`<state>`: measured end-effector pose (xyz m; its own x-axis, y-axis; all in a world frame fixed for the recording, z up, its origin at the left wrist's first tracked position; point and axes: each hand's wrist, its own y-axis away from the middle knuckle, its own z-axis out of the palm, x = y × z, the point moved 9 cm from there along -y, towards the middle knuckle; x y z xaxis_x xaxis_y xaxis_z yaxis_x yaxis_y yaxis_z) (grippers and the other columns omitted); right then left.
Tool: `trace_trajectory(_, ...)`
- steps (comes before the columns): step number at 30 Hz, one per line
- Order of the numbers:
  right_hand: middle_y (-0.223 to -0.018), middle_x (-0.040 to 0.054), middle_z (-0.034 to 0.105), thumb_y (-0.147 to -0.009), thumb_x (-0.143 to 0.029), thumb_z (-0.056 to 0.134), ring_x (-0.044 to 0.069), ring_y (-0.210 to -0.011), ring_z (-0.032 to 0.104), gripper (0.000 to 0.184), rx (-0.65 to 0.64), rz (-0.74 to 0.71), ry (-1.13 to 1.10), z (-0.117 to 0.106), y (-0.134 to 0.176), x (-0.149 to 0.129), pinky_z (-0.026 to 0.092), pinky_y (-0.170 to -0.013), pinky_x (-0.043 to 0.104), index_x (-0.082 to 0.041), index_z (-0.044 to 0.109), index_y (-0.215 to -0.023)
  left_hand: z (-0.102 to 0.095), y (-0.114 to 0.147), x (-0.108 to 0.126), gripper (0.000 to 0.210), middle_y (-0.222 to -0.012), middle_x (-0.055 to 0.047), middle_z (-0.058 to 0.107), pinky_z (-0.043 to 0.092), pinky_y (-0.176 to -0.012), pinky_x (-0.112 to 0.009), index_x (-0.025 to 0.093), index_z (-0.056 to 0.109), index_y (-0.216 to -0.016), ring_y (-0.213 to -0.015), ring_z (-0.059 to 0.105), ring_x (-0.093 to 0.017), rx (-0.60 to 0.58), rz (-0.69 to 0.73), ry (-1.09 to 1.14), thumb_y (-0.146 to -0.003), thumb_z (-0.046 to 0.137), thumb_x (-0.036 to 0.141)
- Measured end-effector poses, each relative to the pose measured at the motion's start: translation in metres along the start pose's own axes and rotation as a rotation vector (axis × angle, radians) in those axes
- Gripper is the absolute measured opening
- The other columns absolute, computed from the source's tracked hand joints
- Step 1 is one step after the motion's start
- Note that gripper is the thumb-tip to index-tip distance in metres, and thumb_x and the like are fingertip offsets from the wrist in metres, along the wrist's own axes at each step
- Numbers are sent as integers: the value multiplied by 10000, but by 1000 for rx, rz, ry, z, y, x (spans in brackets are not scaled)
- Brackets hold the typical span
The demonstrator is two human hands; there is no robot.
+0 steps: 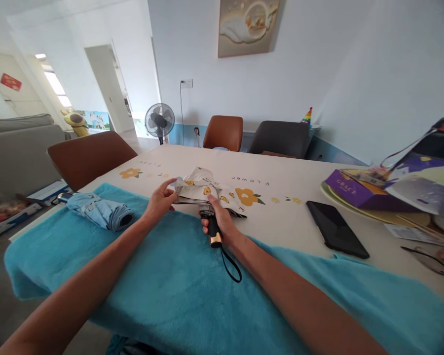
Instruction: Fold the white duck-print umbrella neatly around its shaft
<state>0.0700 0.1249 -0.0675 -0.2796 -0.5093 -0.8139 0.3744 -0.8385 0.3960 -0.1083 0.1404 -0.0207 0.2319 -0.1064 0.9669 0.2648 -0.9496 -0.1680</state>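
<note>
A folding umbrella with a cream canopy and small yellow-orange prints lies loosely folded over the table. My right hand is closed round its black and gold handle, thumb up against the canopy. A black wrist strap hangs from the handle's end. At the canopy's left edge is my left hand, index finger stretched out and the other fingers partly bent; whether they touch the fabric is hard to make out. To the left, a rolled light-blue umbrella rests on the turquoise blanket.
The pale table has flower prints. A black phone lies at the right, near a purple box and plastic packaging. Chairs stand along the far side and left. A fan is behind the table.
</note>
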Motion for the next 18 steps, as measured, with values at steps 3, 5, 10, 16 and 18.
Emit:
trace_trajectory(3,-440,-38,470,-904,-510,512,94,-310,446,383,21,-25,-13,-1,-2,-2,404,-289,198,-162,489,-744,0,-4,-2,494,-761,-9,630,479,-592,-239,187,656,-1087,-689,579,-144,12,55,-96,-595,649,231)
trace_trajectory(5,-433,-32,479,-903,-470,526,101,-303,449,348,13,-21,24,-1,-3,-1,389,-283,198,-159,493,-749,-4,-5,0,290,-778,-14,633,476,-702,-255,183,695,-882,-764,574,-151,67,110,-156,-604,650,253)
trace_trajectory(10,-411,-6,497,-917,-373,502,121,-285,467,310,-8,38,134,0,-2,5,338,-264,194,-157,475,-696,-14,-3,-2,187,-758,-4,621,463,-692,-250,177,620,-785,-738,572,-139,206,43,135,-693,536,316)
trace_trajectory(16,-400,-11,497,-874,-295,540,122,-282,464,246,39,-12,130,-2,-2,5,344,-265,197,-165,464,-679,-74,-4,-31,77,-755,-10,575,485,-645,-269,193,480,-713,-660,562,-121,628,-175,462,-651,440,215)
trace_trajectory(18,-398,-11,497,-868,-284,536,121,-282,458,230,63,-24,110,-3,-3,7,360,-270,204,-164,466,-684,-106,0,-30,111,-810,-16,572,495,-719,-297,200,455,-741,-743,575,-137,825,-161,371,-636,453,163)
